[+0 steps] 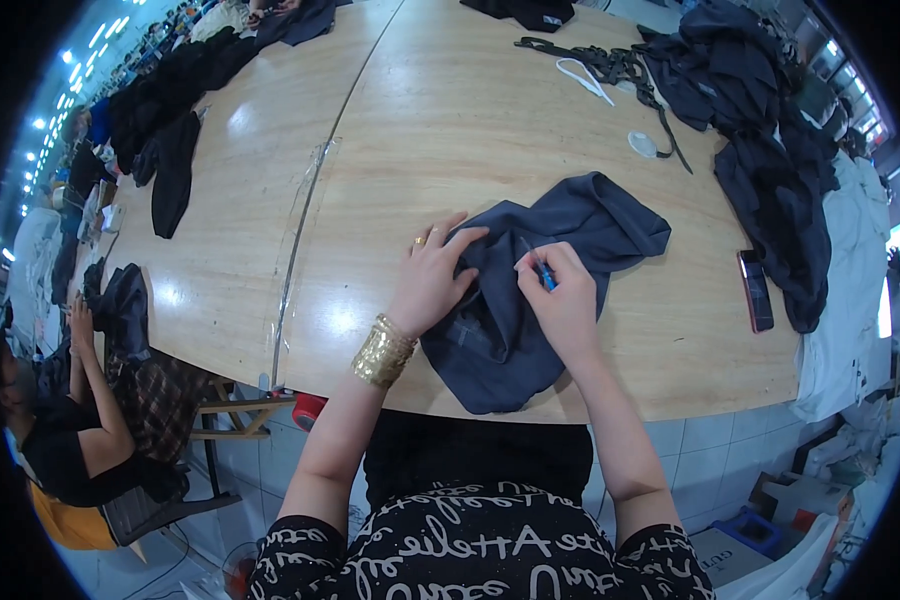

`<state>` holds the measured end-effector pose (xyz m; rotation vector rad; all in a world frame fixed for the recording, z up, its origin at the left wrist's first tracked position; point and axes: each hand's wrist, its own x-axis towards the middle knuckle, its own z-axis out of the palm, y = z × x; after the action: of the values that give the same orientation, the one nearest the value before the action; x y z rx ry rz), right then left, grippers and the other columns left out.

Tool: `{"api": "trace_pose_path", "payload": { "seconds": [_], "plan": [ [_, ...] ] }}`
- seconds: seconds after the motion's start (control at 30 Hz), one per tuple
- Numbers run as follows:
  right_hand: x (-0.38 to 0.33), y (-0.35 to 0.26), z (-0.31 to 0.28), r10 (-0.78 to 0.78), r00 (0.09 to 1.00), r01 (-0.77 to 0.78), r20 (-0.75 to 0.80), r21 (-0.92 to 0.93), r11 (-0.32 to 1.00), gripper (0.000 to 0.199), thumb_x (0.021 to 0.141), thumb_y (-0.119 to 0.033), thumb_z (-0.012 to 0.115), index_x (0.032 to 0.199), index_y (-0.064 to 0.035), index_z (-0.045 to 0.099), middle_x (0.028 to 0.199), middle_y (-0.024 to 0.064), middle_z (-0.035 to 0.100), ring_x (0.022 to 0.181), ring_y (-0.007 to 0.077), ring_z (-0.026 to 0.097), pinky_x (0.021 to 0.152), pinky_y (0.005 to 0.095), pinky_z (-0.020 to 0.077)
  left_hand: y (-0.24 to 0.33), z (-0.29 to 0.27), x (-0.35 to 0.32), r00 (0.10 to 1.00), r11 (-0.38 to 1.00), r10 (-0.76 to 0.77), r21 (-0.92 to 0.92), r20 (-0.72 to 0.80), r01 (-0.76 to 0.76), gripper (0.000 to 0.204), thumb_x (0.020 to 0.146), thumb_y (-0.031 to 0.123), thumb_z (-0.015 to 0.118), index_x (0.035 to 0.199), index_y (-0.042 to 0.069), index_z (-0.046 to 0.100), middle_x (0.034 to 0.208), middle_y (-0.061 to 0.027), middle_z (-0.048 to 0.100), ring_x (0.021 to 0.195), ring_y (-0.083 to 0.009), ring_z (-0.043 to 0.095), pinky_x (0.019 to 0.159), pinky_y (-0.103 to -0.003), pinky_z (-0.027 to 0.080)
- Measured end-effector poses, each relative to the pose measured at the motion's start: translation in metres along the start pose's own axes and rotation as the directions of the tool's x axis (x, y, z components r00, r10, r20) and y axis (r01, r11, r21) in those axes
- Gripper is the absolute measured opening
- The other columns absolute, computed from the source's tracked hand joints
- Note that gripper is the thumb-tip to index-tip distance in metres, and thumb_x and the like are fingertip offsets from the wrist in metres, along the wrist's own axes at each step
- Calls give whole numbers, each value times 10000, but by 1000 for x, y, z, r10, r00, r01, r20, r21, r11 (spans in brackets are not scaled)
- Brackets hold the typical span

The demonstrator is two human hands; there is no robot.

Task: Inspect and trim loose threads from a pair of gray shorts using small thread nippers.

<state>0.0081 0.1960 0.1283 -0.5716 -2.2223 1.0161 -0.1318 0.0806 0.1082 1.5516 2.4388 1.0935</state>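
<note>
A dark blue-grey garment point(505, 345) lies crumpled on the wooden table in front of me. My left hand point(432, 275), a wide gold cuff on its wrist, rests on the garment's left side with thumb and fingers spread. In my right hand point(560, 300) is a small blue-handled tool with a thin pointed tip point(543, 272), held between thumb and fingers like a pen. Its tip is down at the cloth's folds near the garment's middle. Whether it is a seam ripper or another fine tool, I cannot tell.
More dark garments point(775, 190) are heaped along the table's right side, beside a phone point(756, 290). Dark straps point(620, 70) and a white loop point(585, 80) lie at the back. A seam point(315, 175) divides the tabletop. At left, another person point(80, 400) sits handling dark cloth.
</note>
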Motion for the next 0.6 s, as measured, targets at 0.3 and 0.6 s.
{"api": "trace_pose_path", "payload": {
  "seconds": [0.3,0.6],
  "plan": [
    [-31,24,18,11,982,32,189,-224,974,294,731,-108,659,986,-12,549,867,137,527,748,356,591,656,398,499,-19,2,10,986,998,35,-63,161,-25,409,724,53,647,1120,139,587,1257,-123,492,1177,-315,442,970,-396,365],
    [1,-11,-61,605,746,-529,278,799,286,85,824,-173,651,847,-100,612,651,-76,535,438,-14,358,372,177,201,21,-26,7,908,519,-55,-765,416,382,248,903,221,565,947,-8,649,844,42,625,817,-12,511,752,-178,415]
  ]
}}
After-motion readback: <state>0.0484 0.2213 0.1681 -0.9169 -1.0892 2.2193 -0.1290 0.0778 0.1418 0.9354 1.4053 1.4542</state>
